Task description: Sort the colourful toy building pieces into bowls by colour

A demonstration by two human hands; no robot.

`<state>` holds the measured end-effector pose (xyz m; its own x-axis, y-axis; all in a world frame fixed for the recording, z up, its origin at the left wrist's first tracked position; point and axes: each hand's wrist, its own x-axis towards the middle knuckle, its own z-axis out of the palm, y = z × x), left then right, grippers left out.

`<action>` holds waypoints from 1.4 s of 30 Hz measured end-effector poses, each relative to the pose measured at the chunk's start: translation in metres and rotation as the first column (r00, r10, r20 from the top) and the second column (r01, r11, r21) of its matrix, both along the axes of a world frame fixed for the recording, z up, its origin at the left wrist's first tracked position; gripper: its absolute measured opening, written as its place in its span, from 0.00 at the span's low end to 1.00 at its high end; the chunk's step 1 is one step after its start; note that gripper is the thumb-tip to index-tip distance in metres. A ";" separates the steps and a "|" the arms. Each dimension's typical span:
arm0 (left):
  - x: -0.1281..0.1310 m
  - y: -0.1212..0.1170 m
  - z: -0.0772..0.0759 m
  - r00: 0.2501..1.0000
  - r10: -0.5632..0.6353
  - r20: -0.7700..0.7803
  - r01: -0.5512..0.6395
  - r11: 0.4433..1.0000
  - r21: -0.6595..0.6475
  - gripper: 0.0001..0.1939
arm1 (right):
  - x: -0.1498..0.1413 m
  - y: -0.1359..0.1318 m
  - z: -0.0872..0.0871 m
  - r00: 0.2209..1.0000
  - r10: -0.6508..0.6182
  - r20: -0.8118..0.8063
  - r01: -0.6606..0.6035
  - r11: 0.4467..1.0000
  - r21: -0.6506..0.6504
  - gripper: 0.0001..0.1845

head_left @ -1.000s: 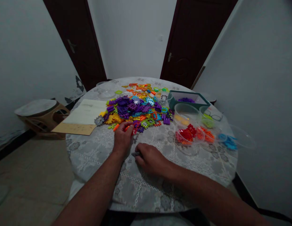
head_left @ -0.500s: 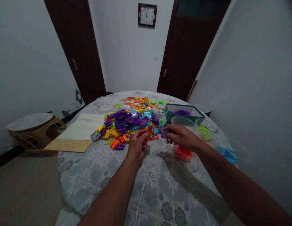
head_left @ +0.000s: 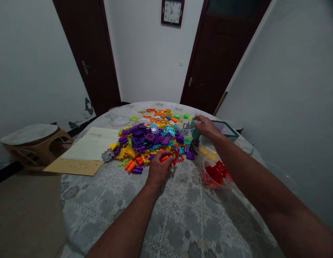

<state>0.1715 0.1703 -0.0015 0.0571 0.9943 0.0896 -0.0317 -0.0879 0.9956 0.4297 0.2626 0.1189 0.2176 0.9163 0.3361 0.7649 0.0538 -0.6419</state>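
Note:
My left hand [head_left: 157,169] rests at the near edge of a heap of plastic building pieces, fingers curled. An orange piece [head_left: 164,158] shows between its thumb and forefinger, and red notched pieces [head_left: 176,152] lie just past the fingertips. The heap is mostly purple gear-shaped pieces [head_left: 144,138], with yellow, blue and orange ones around them. My right hand [head_left: 207,126] reaches over the left part of a dark green box [head_left: 231,130]. Its fingers are stretched out and apart, and no piece shows in them. My forearm and hand hide much of the box's inside.
A clear tub [head_left: 213,182] of red pieces and another with yellow pieces [head_left: 208,153] stand under my right forearm. Paper sheets [head_left: 92,143] and a grey gear [head_left: 108,154] lie left. A clear lid [head_left: 120,121] lies behind. Purple tubes [head_left: 190,154] sit right of the heap.
My right hand has moved from the heap's right edge, up and away to the green box; the dark purple piece near its fingers no longer shows. My left hand now has an orange piece.

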 end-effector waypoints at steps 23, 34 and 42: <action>0.001 -0.001 0.005 0.756 -0.034 0.653 0.292 0.911 -0.291 0.16 | 0.001 -0.201 -0.028 0.980 -0.027 0.197 0.031 0.999 -0.015 0.17; -0.006 -0.002 0.005 0.600 -0.229 0.767 0.594 0.770 -0.234 0.22 | -0.021 -0.216 -0.062 0.951 -0.015 0.308 -0.047 0.980 0.193 0.16; -0.001 -0.015 0.012 0.700 -0.516 0.493 0.668 0.717 -0.198 0.27 | -0.090 -0.209 -0.065 0.982 0.173 0.077 -0.181 0.974 0.132 0.17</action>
